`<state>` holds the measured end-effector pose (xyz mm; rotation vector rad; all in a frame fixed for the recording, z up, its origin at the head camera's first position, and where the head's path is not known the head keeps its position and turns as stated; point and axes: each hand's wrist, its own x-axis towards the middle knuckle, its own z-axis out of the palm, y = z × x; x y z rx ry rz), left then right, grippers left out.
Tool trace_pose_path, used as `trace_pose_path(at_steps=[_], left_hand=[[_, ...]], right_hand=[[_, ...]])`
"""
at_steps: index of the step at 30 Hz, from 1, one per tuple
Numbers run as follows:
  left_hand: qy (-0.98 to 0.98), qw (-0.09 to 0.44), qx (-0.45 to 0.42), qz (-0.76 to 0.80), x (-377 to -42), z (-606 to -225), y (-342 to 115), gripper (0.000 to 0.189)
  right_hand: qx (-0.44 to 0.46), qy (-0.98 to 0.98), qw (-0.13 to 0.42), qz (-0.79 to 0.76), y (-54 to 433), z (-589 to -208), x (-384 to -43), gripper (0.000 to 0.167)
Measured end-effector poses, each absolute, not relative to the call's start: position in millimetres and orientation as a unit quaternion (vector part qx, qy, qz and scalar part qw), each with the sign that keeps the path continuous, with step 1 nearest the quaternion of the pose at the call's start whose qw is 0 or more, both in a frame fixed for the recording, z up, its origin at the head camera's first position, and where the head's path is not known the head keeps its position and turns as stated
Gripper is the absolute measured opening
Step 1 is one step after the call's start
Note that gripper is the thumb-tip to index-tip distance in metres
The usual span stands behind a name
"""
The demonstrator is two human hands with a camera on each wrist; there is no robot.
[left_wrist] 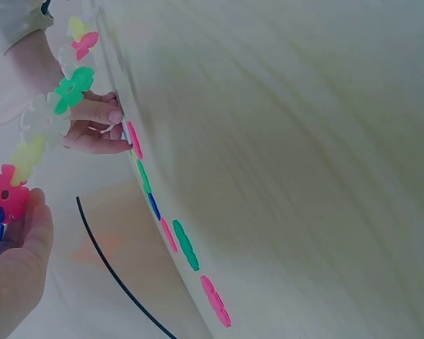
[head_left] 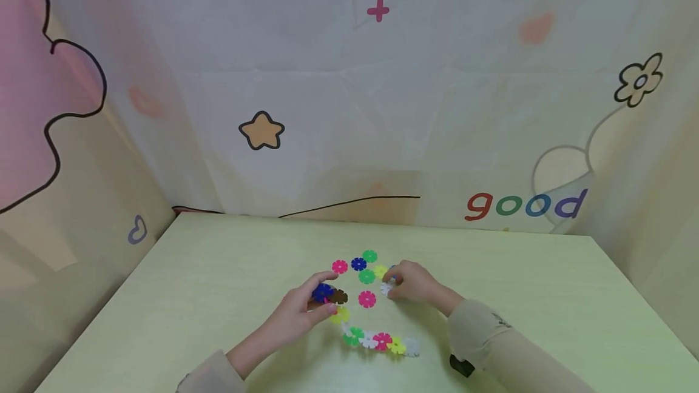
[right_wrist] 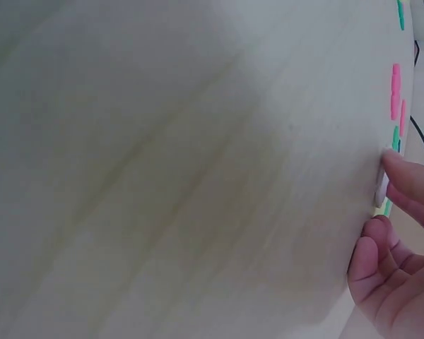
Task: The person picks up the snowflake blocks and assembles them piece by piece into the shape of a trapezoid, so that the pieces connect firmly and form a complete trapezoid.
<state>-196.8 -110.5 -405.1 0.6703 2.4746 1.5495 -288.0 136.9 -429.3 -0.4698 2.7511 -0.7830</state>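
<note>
My left hand (head_left: 295,311) grips one end of a linked chain of notched plastic snowflake discs. Blue (head_left: 323,293) and brown discs (head_left: 340,296) sit by its fingers. From there the chain curves down and right through a green disc (head_left: 354,336) and a pink disc (head_left: 382,341) to a whitish disc (head_left: 412,348) at its free end. Across from it, my right hand (head_left: 417,284) pinches a loose white disc (head_left: 385,288) at the table between thumb and fingers. In the right wrist view that white disc (right_wrist: 381,182) shows edge-on at the fingertips.
Several loose discs lie flat on the pale table (head_left: 218,296) between and beyond the hands: a pink one (head_left: 367,299), a second green one (head_left: 369,256), a dark blue one (head_left: 358,264) and a yellow one (head_left: 379,272). A printed cloth backdrop (head_left: 338,108) stands behind the table.
</note>
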Motion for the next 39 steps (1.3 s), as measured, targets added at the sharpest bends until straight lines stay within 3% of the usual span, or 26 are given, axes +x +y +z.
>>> trace_pose_path(at_steps=[18, 25, 39], left_hand=[[0.813, 0.052, 0.236, 0.53, -193.1, -402.2, -105.2, 0.045], [0.804, 0.053, 0.241, 0.541, -193.1, -399.2, -101.0, 0.045], [0.796, 0.055, 0.257, 0.545, -196.6, -398.3, -89.1, 0.044]], right_hand=[[-0.168, 0.934, 0.09, -0.302, 153.4, -427.0, -269.6, 0.016], [-0.19, 0.885, 0.097, -0.415, 160.2, -404.2, -255.5, 0.009], [-0.223, 0.811, 0.114, -0.528, 150.3, -373.1, -222.0, 0.017]])
